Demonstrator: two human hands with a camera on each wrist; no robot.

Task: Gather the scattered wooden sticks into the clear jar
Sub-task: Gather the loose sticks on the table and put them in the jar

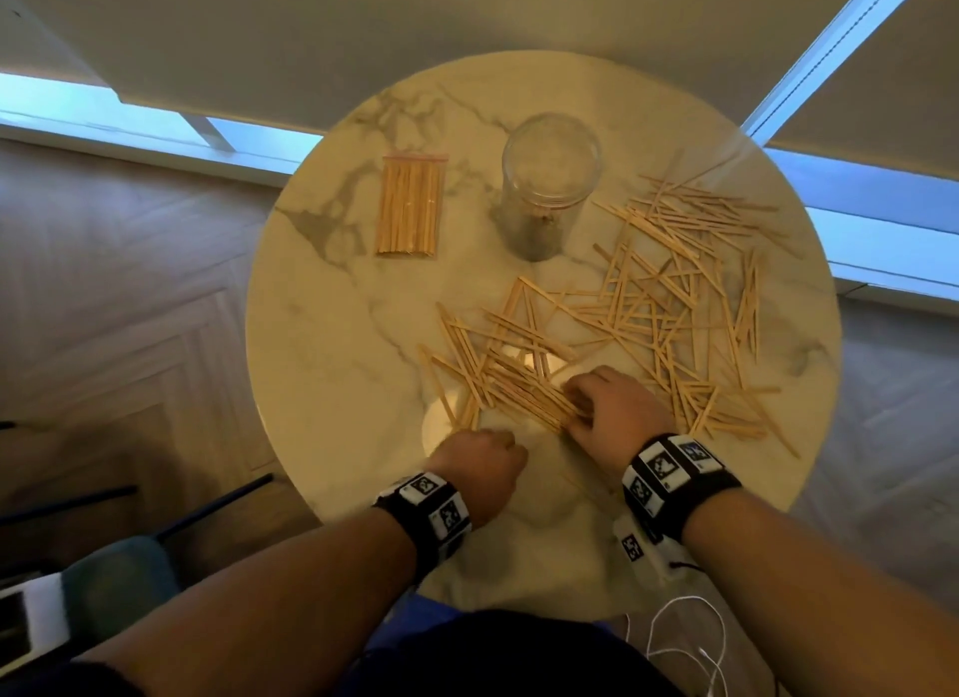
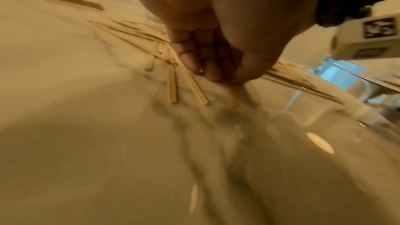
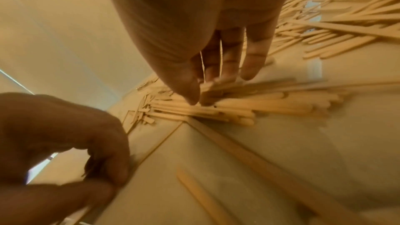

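Wooden sticks (image 1: 669,302), flat, pale and thin with rounded ends, lie criss-crossed over the right and near part of a round, glossy marble table (image 1: 322,343) with grey veins. A clear jar (image 1: 547,177), cylindrical and open-topped, stands upright beyond them, near the table's middle. To its left lies a sealed plastic bag of sticks (image 1: 410,206) (packed tidy and parallel). The right hand (image 1: 617,411) rests its bent fingers (image 3: 229,61) and thumb on a gathered bundle (image 1: 524,390) at the near edge, pressing rather than clearly gripping. The left hand (image 1: 480,468) is loosely curled just beside that bundle, fingertips (image 2: 213,73) at the tabletop; whether it pinches a stick I cannot tell.
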